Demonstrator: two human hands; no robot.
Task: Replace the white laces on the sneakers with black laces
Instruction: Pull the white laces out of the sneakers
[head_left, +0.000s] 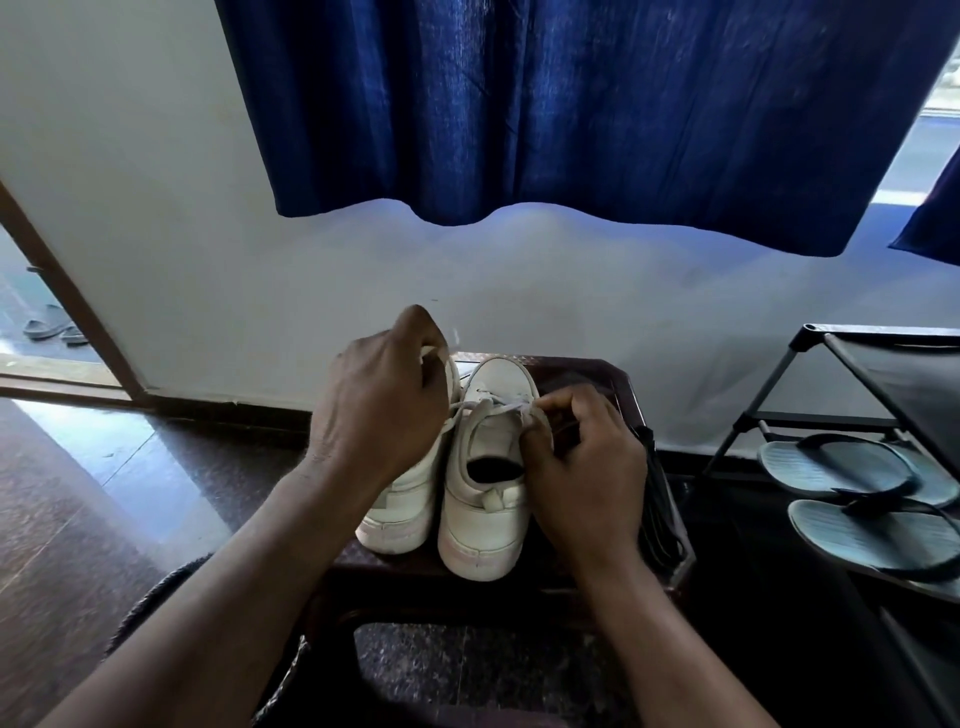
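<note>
Two white sneakers stand side by side on a dark stool (592, 371), heels toward me. The right sneaker (485, 525) has a white lace (498, 408) running across its upper eyelets. My left hand (382, 402) is raised over the left sneaker (402, 512) and pinches one end of the white lace, pulled up and to the left. My right hand (584, 467) rests against the right side of the right sneaker and pinches the lace at its eyelets. Black laces (657, 506) hang over the stool's right edge.
A black shoe rack (831, 364) stands at the right with a pair of grey flip-flops (862, 499) on its shelf. A blue curtain (571, 114) hangs over the white wall. At the far left an open doorway shows more sandals (49, 325). The floor is dark polished stone.
</note>
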